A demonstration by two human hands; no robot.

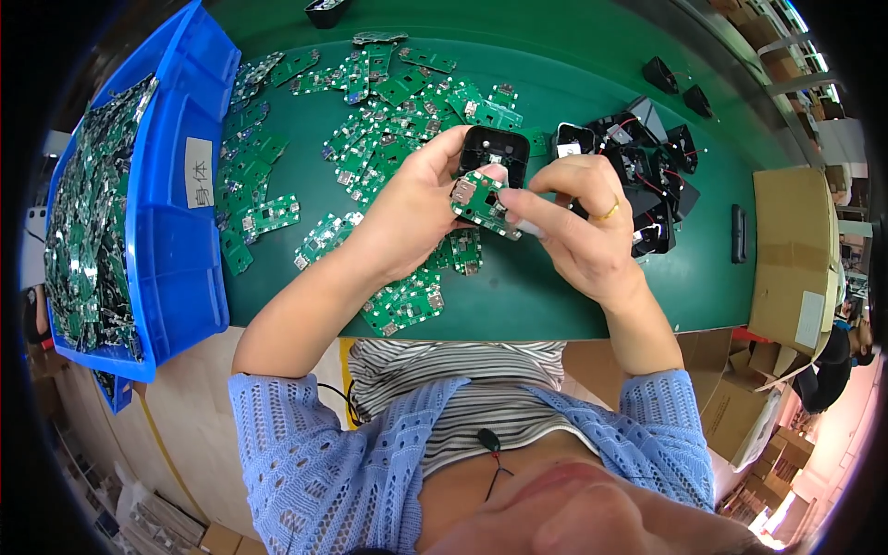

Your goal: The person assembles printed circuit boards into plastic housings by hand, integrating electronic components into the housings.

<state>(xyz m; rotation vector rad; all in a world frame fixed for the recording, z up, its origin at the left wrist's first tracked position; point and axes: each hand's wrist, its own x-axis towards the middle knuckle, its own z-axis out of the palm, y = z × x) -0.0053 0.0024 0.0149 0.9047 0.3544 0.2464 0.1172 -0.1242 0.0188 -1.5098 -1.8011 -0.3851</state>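
Above the near part of the table, my left hand [407, 213] is wrapped round an open black plastic housing [497, 141], its hollow side facing up. A green circuit board [475, 194] with a silver metal port lies tilted over the near end of that housing. My right hand [592, 222], with a ring on one finger, pinches the board's right side between fingers and thumb. Something white, perhaps a finger cover, shows by the fingertips. The board hides the lower part of the housing; whether the two are joined I cannot tell.
At the left stands a blue bin [180, 264] full of circuit boards. Loose green boards [393, 125] spread over the green table [518, 296]. Black housings [652, 171] with red wires are heaped at the right, near a black strip [738, 233] and a cardboard box [791, 250].
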